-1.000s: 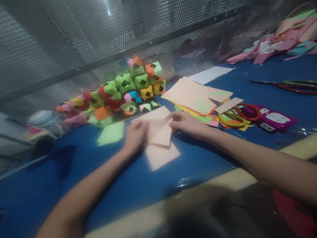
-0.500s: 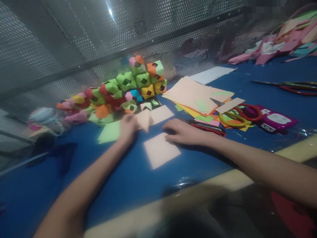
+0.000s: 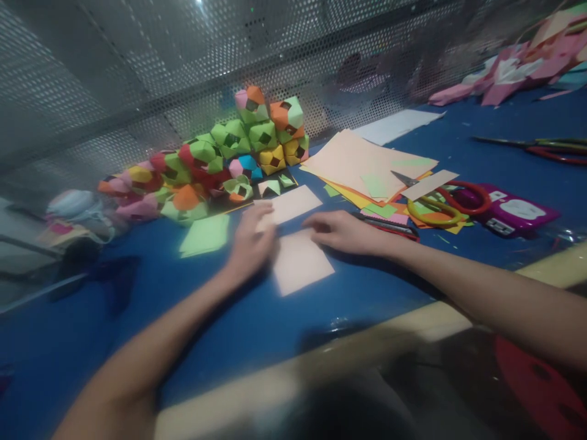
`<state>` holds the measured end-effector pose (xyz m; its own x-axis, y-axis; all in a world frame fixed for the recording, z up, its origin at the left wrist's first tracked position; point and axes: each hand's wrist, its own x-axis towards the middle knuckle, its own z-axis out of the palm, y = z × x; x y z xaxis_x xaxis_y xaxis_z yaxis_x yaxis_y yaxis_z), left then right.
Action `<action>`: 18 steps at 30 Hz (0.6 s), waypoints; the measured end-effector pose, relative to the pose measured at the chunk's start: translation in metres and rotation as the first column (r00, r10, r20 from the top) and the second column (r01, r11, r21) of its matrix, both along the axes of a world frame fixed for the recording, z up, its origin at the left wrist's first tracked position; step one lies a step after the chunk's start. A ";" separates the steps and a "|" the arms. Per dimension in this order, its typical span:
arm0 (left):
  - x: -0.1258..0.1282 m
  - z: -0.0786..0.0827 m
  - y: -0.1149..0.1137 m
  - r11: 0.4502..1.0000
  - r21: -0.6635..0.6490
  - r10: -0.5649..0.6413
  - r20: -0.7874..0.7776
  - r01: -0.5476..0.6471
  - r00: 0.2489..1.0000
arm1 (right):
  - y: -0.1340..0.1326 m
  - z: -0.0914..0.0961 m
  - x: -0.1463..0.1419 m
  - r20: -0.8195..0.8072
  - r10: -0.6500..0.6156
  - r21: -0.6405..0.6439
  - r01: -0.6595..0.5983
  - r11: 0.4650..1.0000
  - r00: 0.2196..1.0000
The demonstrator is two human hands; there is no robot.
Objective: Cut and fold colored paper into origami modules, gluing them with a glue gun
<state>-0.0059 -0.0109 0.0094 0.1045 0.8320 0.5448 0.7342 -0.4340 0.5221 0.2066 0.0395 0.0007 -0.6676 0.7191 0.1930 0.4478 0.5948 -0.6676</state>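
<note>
Head view: a pale peach square of paper [image 3: 305,269] lay flat on the blue worktop [image 3: 220,342], directly in front of the person and between the two hands. Left hand [image 3: 252,241] was over the left edge of this square, fingers pointing away from the body; motion blur there, so could not tell whether its grip was apart or clamped on paper. Right hand [image 3: 339,231] rested at the square's far right corner, fingers curled, its grip slightly apart with nothing seen between thumb and fingers.

Just beyond the square lay a second pale sheet [image 3: 299,204], its near left part hidden by the left hand. Left of that hand: a small stack of light green sheets [image 3: 205,235]. Behind these: a pile of folded paper cubes [image 3: 232,139], mixed green, orange, yellow, red and pink, near a perforated metal panel [image 3: 183,67].

To the right: a fanned stack of larger peach sheets [image 3: 351,159], with coloured scraps at its near edge and scissors [image 3: 435,224] with red and yellow handles beside it, a pale strip [image 3: 430,184] lying across them. Next to the scissors was a purple packet [image 3: 520,211]. Far right: pink paper pieces [image 3: 509,76], blurred
</note>
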 end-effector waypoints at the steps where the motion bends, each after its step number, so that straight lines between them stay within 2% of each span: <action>1: 0.004 -0.001 -0.003 0.997 -0.069 -0.036 -0.016 0.035 0.999 | 0.000 0.002 0.001 -0.025 -0.016 -0.014 0.016 1.000 1.000; 4: 0.009 -0.006 -0.008 0.971 -0.220 -0.091 0.001 0.089 0.996 | 0.001 0.005 0.002 -0.105 -0.054 -0.052 0.049 0.997 0.993; 6: 0.009 -0.010 -0.007 0.961 -0.259 -0.085 0.056 0.097 0.995 | 0.002 0.006 0.002 -0.175 -0.100 -0.103 0.083 0.991 0.979; 9: 0.008 -0.013 -0.004 0.951 -0.302 -0.019 0.159 0.067 0.987 | 0.002 0.007 0.001 -0.245 -0.193 -0.257 0.128 0.958 0.950; 12: 0.008 -0.015 -0.001 0.945 -0.326 0.057 0.237 0.024 0.970 | 0.003 0.007 0.001 -0.212 -0.216 -0.370 0.126 0.920 0.953; 18: 0.009 -0.019 0.000 0.931 -0.360 0.058 0.309 0.060 0.949 | 0.005 0.005 0.002 -0.155 -0.172 -0.326 0.114 0.938 0.973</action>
